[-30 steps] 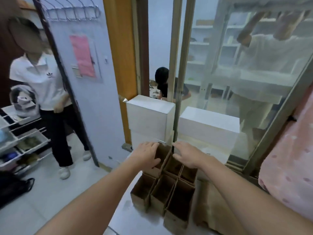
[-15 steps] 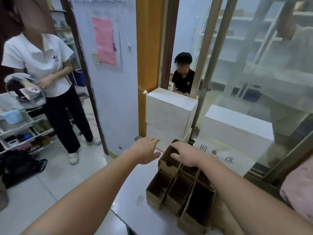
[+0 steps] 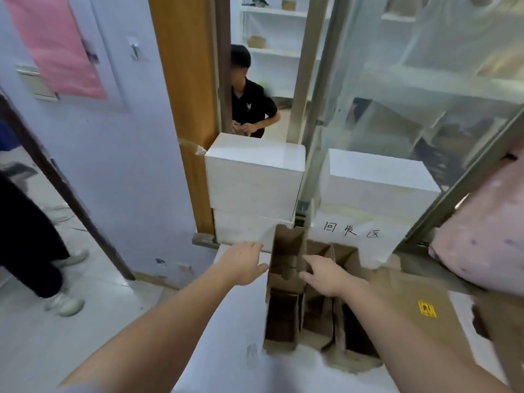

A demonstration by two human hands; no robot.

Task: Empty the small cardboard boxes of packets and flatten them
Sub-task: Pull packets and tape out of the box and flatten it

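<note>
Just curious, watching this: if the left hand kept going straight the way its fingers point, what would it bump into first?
Probably the lower white box just beyond the left hand, though depth is hard to judge.

Small boxes [image 3: 286,268] – matt brown cardbd; stacked boxes [image 3: 255,180] – smooth white.

Cluster of small brown cardboard boxes [image 3: 286,316], open-topped, upright, packed side by side on white tabletop [image 3: 226,350]

— What stood behind the surface [image 3: 241,361]?
— Two stacked white boxes [image 3: 253,177] rested against the orange door frame [image 3: 184,80]; a paper sign [image 3: 351,231] lay beside them.
— Anyone around?
— A person in a black shirt [image 3: 249,106] sat beyond the doorway; pink paper [image 3: 56,43] hung on the wall.
</note>
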